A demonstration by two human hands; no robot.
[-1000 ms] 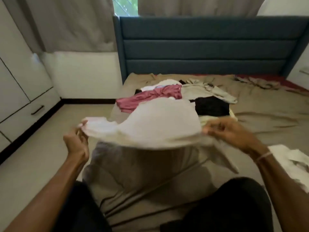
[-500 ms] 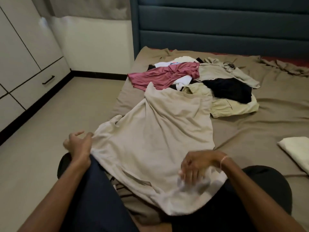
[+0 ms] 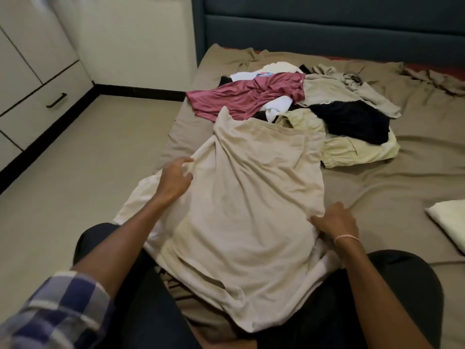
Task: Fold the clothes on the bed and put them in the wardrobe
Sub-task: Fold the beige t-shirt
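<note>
Shirt (image 3: 251, 197) on bed (image 3: 390, 187), long axis six-to-twelve o'clock, straight edge at twelve; left hand (image 3: 173, 180) fingers spread, right hand (image 3: 336, 220) fingers pinching three-o'clock edge.

Pretty dim, flat indoor light, a bit warm, no glare. Only soft shadows in the bed (image 3: 402, 177) sheet wrinkles. The wide lens bends the wardrobe (image 3: 30, 71) lines at the left edge, and the checked sleeve (image 3: 57, 311) in the corner is blurry.

Home bedroom, bed (image 3: 402, 187), headboard (image 3: 327, 28), wardrobe (image 3: 32, 71)

Beige shirt (image 3: 251, 210) on brown bed (image 3: 402, 187)
</note>
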